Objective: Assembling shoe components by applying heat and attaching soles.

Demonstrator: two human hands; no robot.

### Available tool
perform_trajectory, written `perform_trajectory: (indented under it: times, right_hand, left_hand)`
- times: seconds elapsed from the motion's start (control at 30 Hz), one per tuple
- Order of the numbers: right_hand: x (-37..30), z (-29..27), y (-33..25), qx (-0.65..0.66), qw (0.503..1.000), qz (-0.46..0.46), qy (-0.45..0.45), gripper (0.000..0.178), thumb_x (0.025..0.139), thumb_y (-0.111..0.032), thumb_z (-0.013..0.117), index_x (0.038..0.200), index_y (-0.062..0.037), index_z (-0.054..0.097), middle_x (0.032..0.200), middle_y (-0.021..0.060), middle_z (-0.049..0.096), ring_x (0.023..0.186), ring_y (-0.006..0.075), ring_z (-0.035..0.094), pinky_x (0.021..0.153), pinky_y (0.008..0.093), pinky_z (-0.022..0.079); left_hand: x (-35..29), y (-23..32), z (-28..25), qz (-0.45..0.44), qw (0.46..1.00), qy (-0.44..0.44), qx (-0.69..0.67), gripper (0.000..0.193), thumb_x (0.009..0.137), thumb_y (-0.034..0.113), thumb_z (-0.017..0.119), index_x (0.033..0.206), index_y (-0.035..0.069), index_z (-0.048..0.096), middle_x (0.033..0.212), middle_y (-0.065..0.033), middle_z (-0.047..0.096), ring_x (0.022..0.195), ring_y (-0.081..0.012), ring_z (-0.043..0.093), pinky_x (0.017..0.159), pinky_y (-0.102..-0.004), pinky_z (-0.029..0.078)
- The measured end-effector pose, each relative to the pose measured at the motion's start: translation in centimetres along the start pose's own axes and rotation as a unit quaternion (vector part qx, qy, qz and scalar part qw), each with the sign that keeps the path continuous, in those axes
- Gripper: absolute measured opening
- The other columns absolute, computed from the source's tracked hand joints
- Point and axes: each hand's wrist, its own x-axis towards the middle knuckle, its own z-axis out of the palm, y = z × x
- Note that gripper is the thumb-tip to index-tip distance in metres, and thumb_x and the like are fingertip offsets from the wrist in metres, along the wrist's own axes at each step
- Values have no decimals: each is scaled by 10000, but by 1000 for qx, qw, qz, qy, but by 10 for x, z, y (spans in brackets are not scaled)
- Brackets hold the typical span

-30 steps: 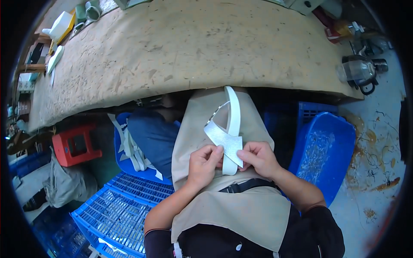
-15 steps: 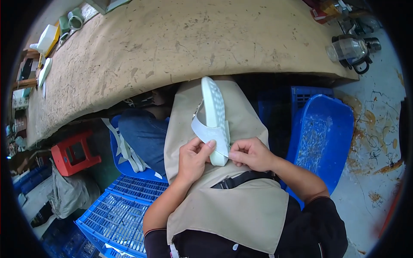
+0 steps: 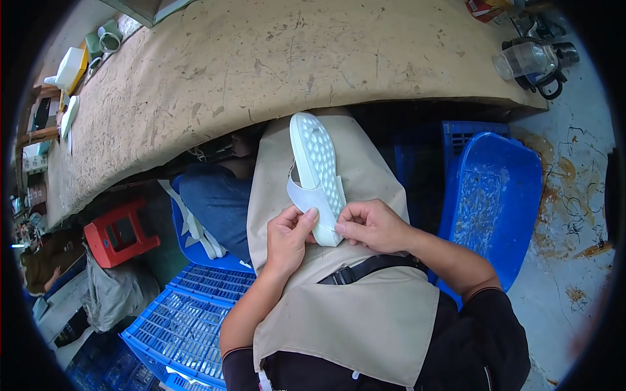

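Observation:
A white slide sandal (image 3: 316, 166) with a pale strap (image 3: 305, 199) rests over my lap, its far end pointing at the bench. Raised bumps cover the face turned up and to the right. My left hand (image 3: 292, 238) grips the near end on its left side, thumb pressed on the strap. On the opposite side, my right hand (image 3: 372, 227) is closed in a pinch at the sandal's edge. What lies between those fingertips is too small to make out. Beneath the sandal, a beige apron (image 3: 372, 173) covers my legs.
A worn tan-covered bench (image 3: 261, 65) spans the far side. Blue tubs (image 3: 515, 215) and crates (image 3: 186, 326) flank me, with a red stool (image 3: 120, 234) at left. Another person's denim-clad leg (image 3: 215, 205) is beside mine. A clear jug (image 3: 525, 62) sits at the bench's right end.
The sandal has rolled so that more of its bumpy face shows, and its far end has swung left. My right hand has moved slightly up and left, closer to the strap.

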Motion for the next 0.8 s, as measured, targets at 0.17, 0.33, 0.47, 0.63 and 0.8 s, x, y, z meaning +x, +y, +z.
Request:
perform_trajectory:
  times: [0.17, 0.33, 0.47, 0.63, 0.8]
  right_hand:
    - [8, -7, 3, -43, 999, -32, -6, 135, 909, -106, 639, 817, -11, 665, 633, 4, 593, 543, 92, 512, 528, 226, 403]
    - [14, -14, -9, -160, 986, -40, -27, 138, 894, -114, 653, 795, -19, 668, 608, 8, 583, 536, 104, 508, 526, 246, 409]
    - [19, -18, -12, -345, 934, -89, -27, 123, 858, -107, 694, 774, -22, 666, 608, 17, 585, 528, 110, 495, 523, 254, 408]
    - [17, -29, -9, -252, 959, -101, 80, 43, 873, -45, 685, 839, -21, 671, 650, 1, 591, 547, 86, 472, 556, 204, 409]
    - [30, -2, -5, -37, 973, -155, 169, 48, 848, -15, 710, 863, -19, 664, 674, 4, 595, 557, 78, 471, 552, 208, 416]
  left_hand:
    - [1, -1, 0, -9, 1000, 1, -4, 215, 954, 163, 645, 1005, -45, 660, 830, -78, 656, 644, -78, 548, 580, -179, 492]
    - [2, -3, -1, -16, 1000, -1, -16, 215, 955, 163, 644, 1015, -43, 657, 838, -79, 657, 644, -78, 548, 581, -177, 491]
    - [3, -6, -1, -27, 999, -8, -36, 219, 945, 152, 658, 1041, -45, 658, 839, -77, 656, 646, -75, 549, 577, -172, 486]
    - [14, 0, 1, -79, 994, -18, -75, 237, 933, 134, 669, 1085, -47, 656, 860, -77, 664, 671, -94, 577, 605, -196, 512]
    - [28, 13, 34, -46, 974, 82, -206, 236, 924, 125, 675, 1086, -48, 668, 856, -71, 673, 693, -114, 601, 637, -229, 528]
